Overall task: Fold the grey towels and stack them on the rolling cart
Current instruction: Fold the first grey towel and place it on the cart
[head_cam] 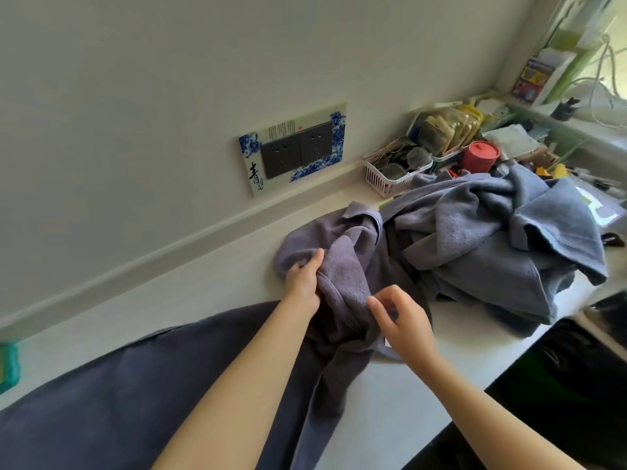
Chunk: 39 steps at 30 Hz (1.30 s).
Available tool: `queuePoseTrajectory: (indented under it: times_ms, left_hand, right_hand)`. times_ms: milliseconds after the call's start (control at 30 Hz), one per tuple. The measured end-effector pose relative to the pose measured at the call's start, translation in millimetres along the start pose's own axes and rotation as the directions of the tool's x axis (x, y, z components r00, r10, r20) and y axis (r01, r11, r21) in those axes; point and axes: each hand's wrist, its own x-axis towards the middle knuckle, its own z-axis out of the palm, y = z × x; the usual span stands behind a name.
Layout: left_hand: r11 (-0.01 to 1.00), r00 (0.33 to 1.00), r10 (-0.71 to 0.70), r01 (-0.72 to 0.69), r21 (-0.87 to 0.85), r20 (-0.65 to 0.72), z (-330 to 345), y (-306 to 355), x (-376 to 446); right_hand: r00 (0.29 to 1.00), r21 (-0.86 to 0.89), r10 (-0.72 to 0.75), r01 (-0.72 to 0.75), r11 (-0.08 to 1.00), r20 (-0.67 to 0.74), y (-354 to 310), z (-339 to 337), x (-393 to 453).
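Grey towels handled on a white counter, both hands engaged.

Grey terry cloth is gripped by the left hand (303,279), whose fingers and thumb are curled round a bunched fold of the lighter grey towel (334,252) lying on the white counter (400,391) near the wall. The right hand (403,320) is held just beside it, with fingers curled and fingertips pinching an edge of the dark grey towel (135,395), which is spread across the counter toward the lower left. A crumpled pile of blue-grey towels (502,245) is heaped to the right, touching the handled towels. Behind the pile, a pink basket (386,179) and a red container (480,156) are placed among clutter. A double wall socket (297,149) with a blue-patterned surround is mounted on the wall.
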Motion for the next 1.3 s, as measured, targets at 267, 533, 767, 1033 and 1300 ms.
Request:
queuePoseTrajectory:
  times_ms: [267, 533, 767, 1033, 1300]
  left_hand:
    - [0.926, 0.904, 0.252, -0.329, 0.187, 0.345, 13, 41, -60]
    - [0.72, 0.863, 0.304, -0.486, 0.496, 0.404, 9, 70, -83]
    - [0.95, 0.967, 0.035, -0.11, 0.291, 0.252, 17, 61, -75]
    - [0.878, 0.915, 0.385, -0.403, 0.259, 0.12, 35, 58, -94]
    - [0.77, 0.801, 0.454, -0.574, 0.28, 0.391, 46, 52, -157]
  right_hand:
    - [0.979, 0.427, -0.016, -0.073, 0.901, 0.203, -66, -5, 48]
    - [0.999, 0.485, 0.053, -0.05, 0.873, 0.008, -89, -7, 49]
    - [0.99, 0.52, 0.139, -0.101, 0.848, -0.036, -94, -43, 41]
    - [0.957, 0.259, 0.246, -0.201, 0.945, -0.155, -66, -71, 3]
    - [0.98, 0.206, 0.015, 0.027, 0.978, -0.198, -92, -74, -22]
